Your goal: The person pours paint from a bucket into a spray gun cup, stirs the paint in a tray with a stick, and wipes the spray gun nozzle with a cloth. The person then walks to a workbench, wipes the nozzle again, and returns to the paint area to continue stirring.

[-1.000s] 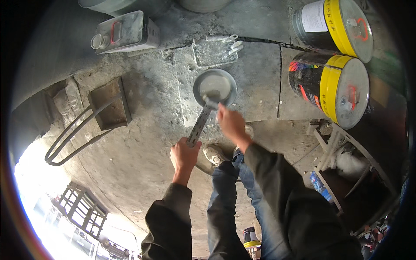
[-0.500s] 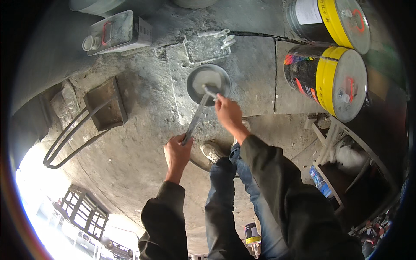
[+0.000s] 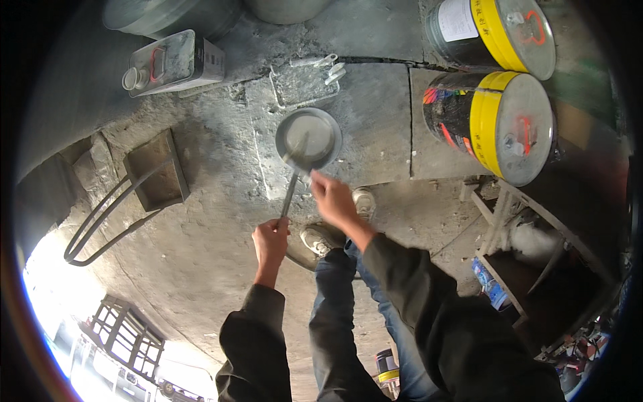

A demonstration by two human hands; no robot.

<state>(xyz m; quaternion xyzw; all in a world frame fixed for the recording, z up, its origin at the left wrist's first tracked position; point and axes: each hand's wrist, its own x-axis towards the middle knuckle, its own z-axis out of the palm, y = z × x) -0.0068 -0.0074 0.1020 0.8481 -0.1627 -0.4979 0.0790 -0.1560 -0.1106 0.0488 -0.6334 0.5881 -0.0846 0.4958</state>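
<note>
My left hand grips the near end of a long thin metal stick whose far end dips into an open round can of grey paint on the concrete floor. My right hand hovers by the can's near rim, fingers curled; whether it holds anything I cannot tell. My jeans and two pale shoes are just below the can.
Two yellow-banded drums lie at the right. A flat grey tray sits beyond the can, a rectangular tin at the upper left. A metal bracket with bent rods lies left; a metal frame stands right.
The view has shifted, so the can now sits lower and more central. My left hand has turned the stick more upright in the paint; my right hand has stayed near the rim.
</note>
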